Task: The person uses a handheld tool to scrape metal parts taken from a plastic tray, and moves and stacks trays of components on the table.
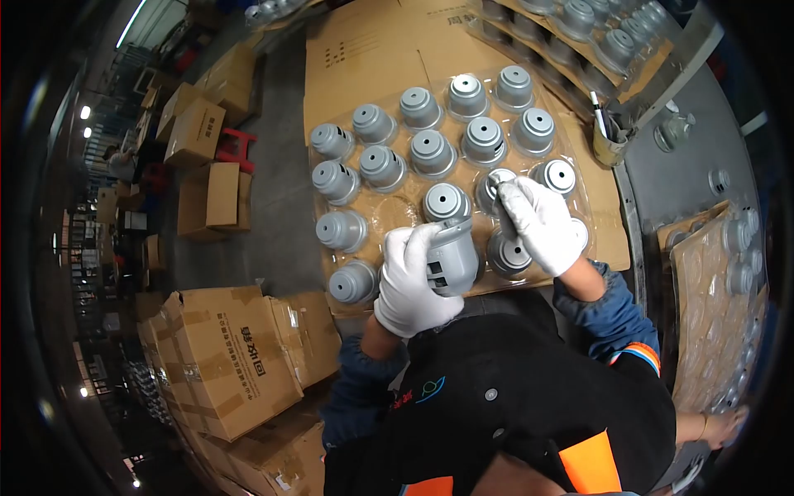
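Over the near edge of the clear plastic tray (393, 213): gray cup-shaped housing (460, 258), lifted off the surface and tilted, collar upward.

Grip: left hand (411, 285), white-gloved, fingers and thumb wrapped around the housing's side and collar. Right hand (542, 227), also gloved, over the tray's near right part, fingertips bunched beside a housing; whether they pinch anything, cannot tell.

Handling (judged): stiff shell, probably light to moderate for one hand; smooth finish may slip against glove fabric and could scuff. Best hold: around the body below the collar, clear of the openings.

Appearance: satin gray, rounded body, projecting rim, dark rectangular windows in the side facing the wearer.

Surroundings: stepped gray housings (484, 136) in rows on the tray, most showing a dark central hole. Cardboard sheet (356, 58) beneath the tray, extending past its far edge. Right of tray: pen cup (609, 152), then glass jar (674, 130). Left of tray: red stool (236, 149); nearer, taped carton (231, 355).
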`<action>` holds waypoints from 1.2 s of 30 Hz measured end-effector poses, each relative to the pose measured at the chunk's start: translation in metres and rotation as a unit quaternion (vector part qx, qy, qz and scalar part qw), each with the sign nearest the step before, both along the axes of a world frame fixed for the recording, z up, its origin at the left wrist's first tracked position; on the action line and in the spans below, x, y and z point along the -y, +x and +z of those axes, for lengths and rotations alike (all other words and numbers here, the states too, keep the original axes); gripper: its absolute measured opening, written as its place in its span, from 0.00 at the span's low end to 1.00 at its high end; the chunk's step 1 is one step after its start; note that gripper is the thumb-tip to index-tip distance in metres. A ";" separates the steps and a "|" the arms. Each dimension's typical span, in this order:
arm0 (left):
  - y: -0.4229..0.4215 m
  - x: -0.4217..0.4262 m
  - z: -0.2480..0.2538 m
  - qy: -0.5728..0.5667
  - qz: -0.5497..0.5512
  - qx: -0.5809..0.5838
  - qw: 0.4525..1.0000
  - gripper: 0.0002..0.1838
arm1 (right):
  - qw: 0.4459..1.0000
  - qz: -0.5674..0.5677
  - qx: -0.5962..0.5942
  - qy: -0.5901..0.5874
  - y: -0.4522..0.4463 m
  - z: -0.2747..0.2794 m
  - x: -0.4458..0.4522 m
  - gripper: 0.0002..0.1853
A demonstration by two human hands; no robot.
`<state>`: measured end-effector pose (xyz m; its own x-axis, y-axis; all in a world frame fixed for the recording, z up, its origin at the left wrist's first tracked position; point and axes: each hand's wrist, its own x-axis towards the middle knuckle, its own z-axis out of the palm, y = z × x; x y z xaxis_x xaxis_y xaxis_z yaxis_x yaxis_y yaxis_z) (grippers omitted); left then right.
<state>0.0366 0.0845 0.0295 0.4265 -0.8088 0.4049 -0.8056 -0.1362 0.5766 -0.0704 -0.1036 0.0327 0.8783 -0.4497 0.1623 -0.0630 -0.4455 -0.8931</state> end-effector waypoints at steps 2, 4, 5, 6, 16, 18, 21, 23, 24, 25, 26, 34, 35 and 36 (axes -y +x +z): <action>-0.001 0.002 -0.001 -0.002 0.002 -0.053 0.999 0.44 | 0.995 -0.042 0.063 -0.064 0.011 0.002 -0.018 0.07; -0.003 0.006 -0.004 0.030 -0.041 -0.049 0.998 0.44 | 0.980 -0.036 0.132 -0.148 0.021 0.007 -0.032 0.07; -0.010 0.005 -0.002 0.050 -0.052 -0.065 0.995 0.43 | 0.983 -0.036 0.067 -0.168 0.025 -0.002 -0.040 0.08; -0.008 0.005 -0.002 0.036 -0.056 -0.080 0.995 0.43 | 0.992 -0.056 0.050 -0.106 0.029 -0.004 -0.041 0.09; 0.113 -0.008 -0.036 0.142 0.122 -0.387 0.903 0.42 | 0.964 -0.178 0.018 -0.198 0.018 -0.042 -0.010 0.10; 0.131 -0.003 -0.055 0.231 0.098 -0.395 0.884 0.38 | 0.967 -0.176 0.025 -0.185 0.013 -0.044 -0.010 0.09; 0.145 0.003 -0.078 0.359 0.121 -0.334 0.863 0.35 | 0.969 -0.170 0.041 -0.177 0.005 -0.045 -0.006 0.08; 0.134 0.014 -0.063 0.394 0.129 -0.265 0.870 0.30 | 0.967 -0.184 0.037 -0.175 0.000 -0.047 -0.002 0.08; 0.124 0.017 -0.062 0.364 0.155 -0.033 0.918 0.27 | 0.966 -0.196 0.035 -0.165 -0.002 -0.051 0.000 0.08; 0.112 0.024 -0.058 0.312 0.171 0.200 0.913 0.24 | 0.965 -0.208 0.033 -0.155 -0.004 -0.054 0.002 0.08; 0.092 0.041 -0.032 0.282 0.131 0.081 0.947 0.23 | 0.964 -0.212 0.032 -0.154 -0.006 -0.055 0.003 0.08; 0.056 0.065 -0.062 0.173 0.041 -0.039 0.983 0.30 | 0.967 -0.246 0.036 -0.053 -0.015 -0.053 0.009 0.09; 0.053 0.057 -0.053 0.109 0.044 -0.035 0.992 0.29 | 0.967 -0.251 0.029 -0.013 -0.014 -0.052 0.009 0.09; 0.049 0.049 -0.053 0.076 0.068 -0.101 0.990 0.30 | 0.968 -0.250 0.030 -0.010 -0.010 -0.053 0.007 0.09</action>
